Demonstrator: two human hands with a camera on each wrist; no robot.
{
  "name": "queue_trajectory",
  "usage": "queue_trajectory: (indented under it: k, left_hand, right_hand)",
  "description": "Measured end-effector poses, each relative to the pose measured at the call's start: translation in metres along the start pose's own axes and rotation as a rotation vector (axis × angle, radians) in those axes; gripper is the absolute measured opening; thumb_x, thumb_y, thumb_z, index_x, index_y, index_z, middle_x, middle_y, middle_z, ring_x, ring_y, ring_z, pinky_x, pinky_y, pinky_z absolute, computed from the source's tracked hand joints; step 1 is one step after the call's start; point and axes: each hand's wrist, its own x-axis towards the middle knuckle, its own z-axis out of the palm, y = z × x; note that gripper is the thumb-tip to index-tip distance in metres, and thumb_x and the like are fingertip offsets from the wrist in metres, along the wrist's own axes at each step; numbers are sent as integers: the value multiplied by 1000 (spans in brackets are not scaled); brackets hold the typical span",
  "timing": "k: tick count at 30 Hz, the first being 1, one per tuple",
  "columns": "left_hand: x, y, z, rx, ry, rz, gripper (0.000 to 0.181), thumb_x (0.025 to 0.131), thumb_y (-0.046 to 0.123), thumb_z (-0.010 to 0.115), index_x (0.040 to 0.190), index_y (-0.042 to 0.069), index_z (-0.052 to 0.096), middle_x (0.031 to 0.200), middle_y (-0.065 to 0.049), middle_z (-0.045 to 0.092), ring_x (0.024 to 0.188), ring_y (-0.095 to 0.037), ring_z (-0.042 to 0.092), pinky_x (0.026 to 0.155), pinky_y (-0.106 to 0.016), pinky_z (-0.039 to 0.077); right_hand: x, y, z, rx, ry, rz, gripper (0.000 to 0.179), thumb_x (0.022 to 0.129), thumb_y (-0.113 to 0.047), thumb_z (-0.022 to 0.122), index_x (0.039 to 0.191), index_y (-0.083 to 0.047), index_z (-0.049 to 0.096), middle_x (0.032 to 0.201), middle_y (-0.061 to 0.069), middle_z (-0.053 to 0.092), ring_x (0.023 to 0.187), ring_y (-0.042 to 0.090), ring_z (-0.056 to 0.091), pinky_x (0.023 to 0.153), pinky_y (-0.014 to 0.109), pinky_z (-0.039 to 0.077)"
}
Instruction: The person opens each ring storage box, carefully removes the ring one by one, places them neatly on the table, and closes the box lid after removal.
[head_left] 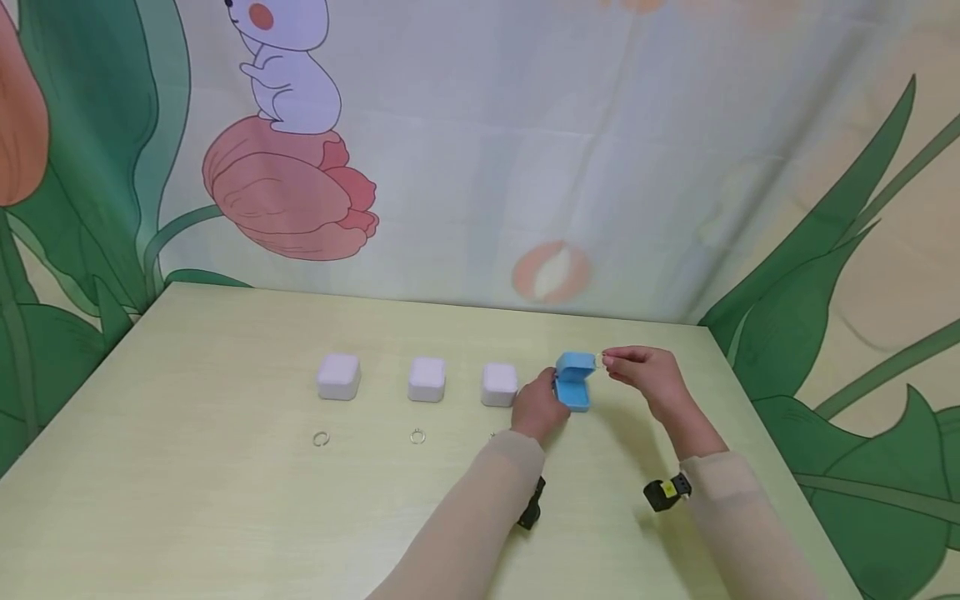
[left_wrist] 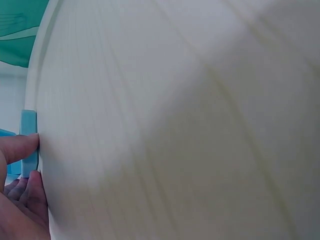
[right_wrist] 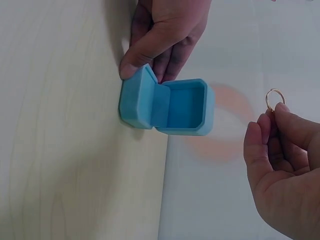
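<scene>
A blue ring box [head_left: 573, 392] stands on the table with its lid raised. My left hand [head_left: 538, 406] grips the lower part of the box from its left side, thumb in front. In the left wrist view, thumb and fingers hold the blue base [left_wrist: 30, 120]. Just right of the lid, my right hand [head_left: 648, 375] pinches a thin gold ring [right_wrist: 275, 99] between thumb and fingertips. The ring is held apart from the box. In the right wrist view, the hollow of the open box [right_wrist: 212, 107] faces the camera.
Three closed white ring boxes [head_left: 339, 377], [head_left: 427, 380], [head_left: 498, 384] stand in a row to the left. Before them lie a ring [head_left: 321, 438] and another ring [head_left: 417, 436]; a third is partly hidden by the left forearm. A printed curtain [head_left: 465, 167] hangs behind the table [head_left: 225, 500].
</scene>
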Motion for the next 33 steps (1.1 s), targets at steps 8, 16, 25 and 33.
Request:
queue_trajectory:
  k: [8,16,25,33]
  left_hand:
    - [2,0,0,-11,-9,-13,68,87,8,73,151,8,48,146,-15,62,133,-35,61,114,-46,49]
    - [-1,2,-1,-5,-2,-12,68,86,7,73,150,7,49,144,-15,63,131,-36,62,113,-47,49]
    - [-3,3,1,-22,-4,-43,68,87,7,68,152,8,47,146,-15,62,133,-35,60,114,-48,48]
    - [-2,4,5,3,15,-57,66,88,12,71,151,9,48,143,-14,64,130,-34,63,111,-47,51]
  right_hand:
    - [-8,-8,-3,-3,-10,-26,44,100,-18,66,134,9,61,108,-4,73,88,-5,68,94,21,58]
    - [-19,-9,-6,-2,-23,-34,45,101,-19,65,135,10,60,108,-5,73,87,-7,67,92,18,59]
    - [-36,3,-1,-18,-39,-34,42,101,-17,64,131,11,62,109,-2,75,86,-5,68,89,16,59]
    - [-45,18,6,-22,-62,-16,39,100,-15,65,128,13,64,110,7,77,86,0,70,88,21,61]
